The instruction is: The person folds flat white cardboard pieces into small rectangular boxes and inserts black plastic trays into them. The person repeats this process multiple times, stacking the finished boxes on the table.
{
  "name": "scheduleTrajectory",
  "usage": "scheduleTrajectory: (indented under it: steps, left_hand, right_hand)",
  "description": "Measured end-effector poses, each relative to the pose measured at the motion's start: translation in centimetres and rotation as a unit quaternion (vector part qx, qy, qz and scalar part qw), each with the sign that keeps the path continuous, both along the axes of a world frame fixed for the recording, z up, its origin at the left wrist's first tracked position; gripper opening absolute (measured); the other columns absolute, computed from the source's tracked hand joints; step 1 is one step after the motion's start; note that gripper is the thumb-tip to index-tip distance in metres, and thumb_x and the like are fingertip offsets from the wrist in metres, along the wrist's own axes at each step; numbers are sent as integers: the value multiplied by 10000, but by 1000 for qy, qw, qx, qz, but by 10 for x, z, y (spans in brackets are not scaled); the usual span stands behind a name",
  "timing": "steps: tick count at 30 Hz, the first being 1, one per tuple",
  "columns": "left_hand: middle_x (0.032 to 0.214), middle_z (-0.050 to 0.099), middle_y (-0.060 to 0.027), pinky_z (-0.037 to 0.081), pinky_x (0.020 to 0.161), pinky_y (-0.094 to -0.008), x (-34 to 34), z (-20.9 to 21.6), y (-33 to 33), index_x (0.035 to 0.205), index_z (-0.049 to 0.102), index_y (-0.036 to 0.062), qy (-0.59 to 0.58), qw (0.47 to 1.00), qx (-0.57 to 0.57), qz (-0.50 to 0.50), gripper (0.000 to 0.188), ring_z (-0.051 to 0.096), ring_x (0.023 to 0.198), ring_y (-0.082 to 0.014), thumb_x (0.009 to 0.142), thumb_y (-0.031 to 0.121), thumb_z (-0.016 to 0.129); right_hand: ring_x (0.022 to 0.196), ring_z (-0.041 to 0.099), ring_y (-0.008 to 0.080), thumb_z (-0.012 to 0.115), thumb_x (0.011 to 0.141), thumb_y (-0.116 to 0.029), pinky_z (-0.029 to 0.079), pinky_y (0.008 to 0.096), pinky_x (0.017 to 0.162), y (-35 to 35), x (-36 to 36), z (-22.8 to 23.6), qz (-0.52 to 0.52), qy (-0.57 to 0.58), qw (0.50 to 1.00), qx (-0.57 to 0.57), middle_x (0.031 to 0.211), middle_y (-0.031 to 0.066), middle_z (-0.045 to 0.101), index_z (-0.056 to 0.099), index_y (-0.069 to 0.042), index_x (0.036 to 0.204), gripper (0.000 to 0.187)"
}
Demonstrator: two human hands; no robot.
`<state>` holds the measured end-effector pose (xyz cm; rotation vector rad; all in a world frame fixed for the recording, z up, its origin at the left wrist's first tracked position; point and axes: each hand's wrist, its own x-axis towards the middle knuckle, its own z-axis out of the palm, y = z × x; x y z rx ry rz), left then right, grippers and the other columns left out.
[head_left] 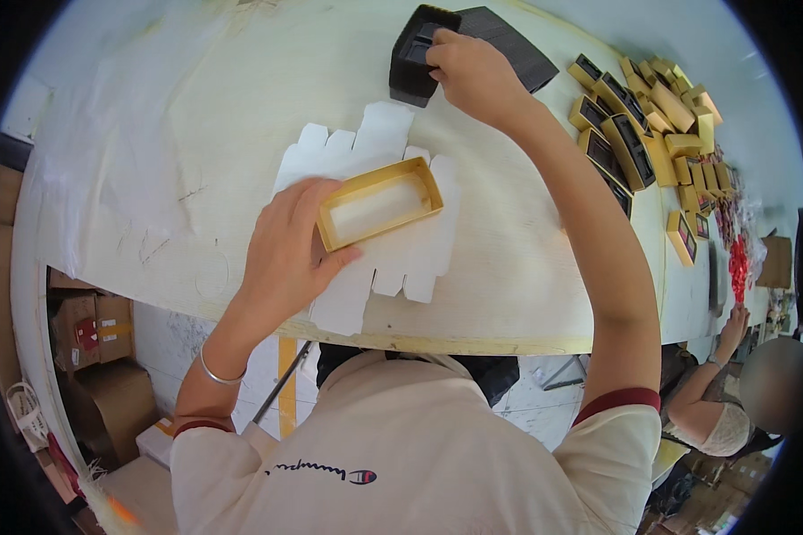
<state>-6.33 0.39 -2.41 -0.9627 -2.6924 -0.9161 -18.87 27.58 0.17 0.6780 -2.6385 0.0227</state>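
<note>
My left hand (285,236) grips the left end of an open gold cardboard box (379,234), fingers behind and thumb in front. The box is rectangular with a white inside bottom and nothing in it. It rests on white unfolded card blanks (339,308) lying on the table. At the far side, my right hand (473,71) is closed at the edge of a stack of black plastic tray inserts (410,85), pinching the top insert. The fingertips are partly hidden inside it. Right beside this stack lies another dark stack of inserts (513,45).
Several gold boxes with black inserts (629,152) are piled at the right of the pale table (509,267). Clear plastic film (107,152) covers its left part. Another person (705,401) works at the right, near red items (738,263). Brown cartons (107,383) stand below left.
</note>
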Motion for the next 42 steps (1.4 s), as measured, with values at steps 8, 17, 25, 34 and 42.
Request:
scheduleTrajectory:
  steps: [8,17,25,34,42]
  left_hand:
    - [1188,556,-147,417,945,-396,-5,3,-2,1220,490,55,-96,995,30,6,644,521,1099,-337,662,131,803]
    - [1169,563,-118,410,930,-379,-3,5,-9,1321,441,84,-80,996,28,-28,748,500,1092,-309,665,120,798]
    - [1221,540,-106,449,909,-386,-8,13,-4,1334,456,127,-137,987,41,-70,734,513,1098,-314,674,84,774]
    - [1216,518,-68,500,857,-352,-11,8,-8,1276,517,146,-106,992,3,-66,678,565,1043,-286,655,-45,710]
    - [1192,520,-79,504,827,-354,-16,8,-6,1256,521,137,-127,990,0,-61,635,573,1026,-287,672,-25,715]
  right_hand:
    - [724,586,264,661,836,-201,465,342,656,5,-1,39,-16,-112,977,-179,806,110,647,630,1,791,210]
    - [657,580,149,566,942,-256,455,274,608,8,130,69,71,-288,617,-729,783,89,641,597,32,946,290]
    - [660,613,160,552,945,-210,464,240,621,-11,179,-7,-89,-465,441,-762,722,88,632,592,-21,958,194]
    - [993,555,276,735,792,-321,443,374,910,-8,155,27,167,-358,880,-262,1243,193,493,476,-47,1338,664]
    - [923,549,189,533,833,62,451,250,751,-12,161,21,143,-394,808,-413,1218,136,535,490,-53,1334,516]
